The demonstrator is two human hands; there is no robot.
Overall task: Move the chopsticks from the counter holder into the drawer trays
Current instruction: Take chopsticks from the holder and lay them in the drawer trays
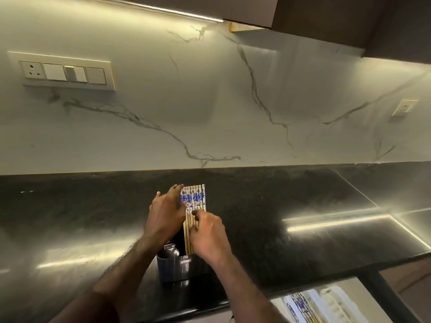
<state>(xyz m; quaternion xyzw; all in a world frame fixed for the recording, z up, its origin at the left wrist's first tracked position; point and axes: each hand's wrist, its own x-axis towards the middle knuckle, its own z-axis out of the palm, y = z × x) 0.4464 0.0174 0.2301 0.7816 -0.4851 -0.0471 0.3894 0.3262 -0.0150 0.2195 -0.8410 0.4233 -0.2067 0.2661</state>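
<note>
step: gathering chopsticks (194,201) in holder (179,269) | left hand (166,214) flat against them, right hand (206,236) pinching shafts | next: lift bundle together, carry to drawer (331,299)

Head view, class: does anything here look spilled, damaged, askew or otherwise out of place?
Nothing stands out. The chopsticks stand in a tidy row in the dark holder on the black counter, with the left hand and right hand on them. More chopsticks lie in the open drawer below. No spills or breakage show.
</note>
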